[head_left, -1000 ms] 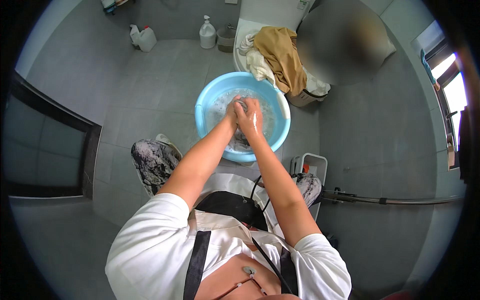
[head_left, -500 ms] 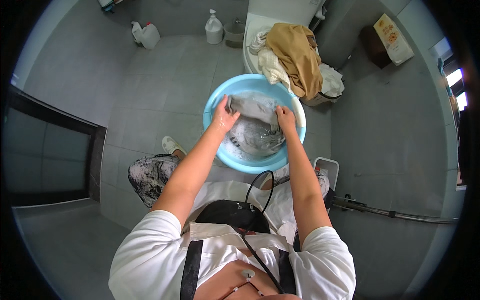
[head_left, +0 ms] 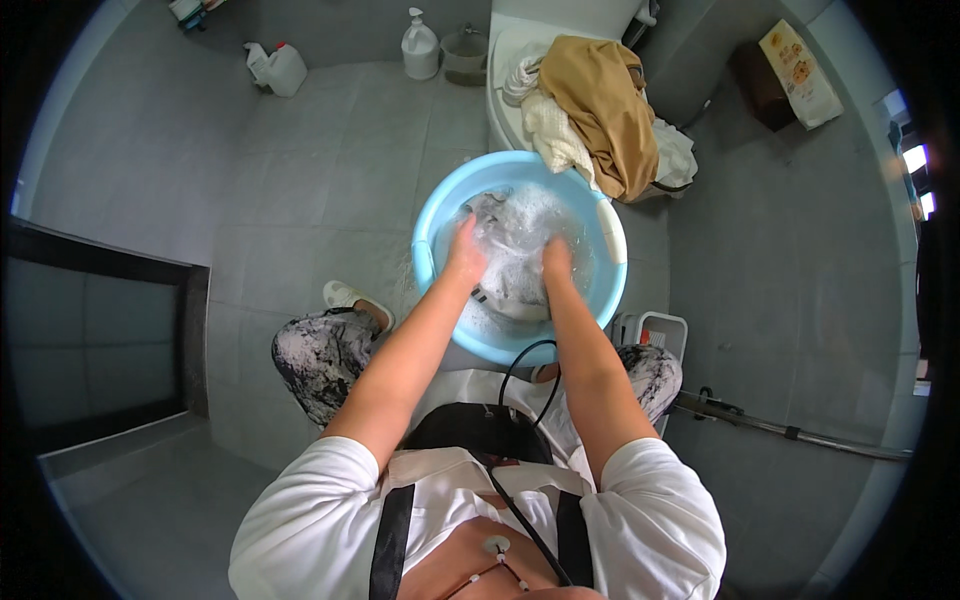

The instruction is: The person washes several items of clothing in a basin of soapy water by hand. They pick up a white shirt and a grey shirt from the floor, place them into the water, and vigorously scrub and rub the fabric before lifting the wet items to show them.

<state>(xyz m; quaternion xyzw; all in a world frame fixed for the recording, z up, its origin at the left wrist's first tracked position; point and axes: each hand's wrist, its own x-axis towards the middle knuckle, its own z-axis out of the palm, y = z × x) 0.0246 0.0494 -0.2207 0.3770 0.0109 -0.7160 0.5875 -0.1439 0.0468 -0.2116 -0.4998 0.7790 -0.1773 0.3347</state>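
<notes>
Foam (head_left: 530,215) piled up between the hands, and underneath it, the grey cloth (head_left: 487,207), wet through and lying in the pale blue basin (head_left: 424,225)! Soaked and sudsy, that much is done; the lather sits thick on it, so by my reading no rinse has cleared it at this point.

To the hands, then! The left hand (head_left: 465,255) is at the cloth's near-left side, thumb away from the fingers, fingertips up against the grey folds; whether they grip, I cannot tell. Over on the other side, the right hand (head_left: 557,260) is a blur, fingers sunk in suds: pinching or spread, no way to call it. The two are well apart, froth and fabric filling the gap.

And look beyond the right hand: tan garment (head_left: 605,120) and cream knit (head_left: 555,135) heaped on the toilet (head_left: 512,48), out of the water, the knit reaching down to the basin's far rim. Those have no part in the lather right now!
</notes>
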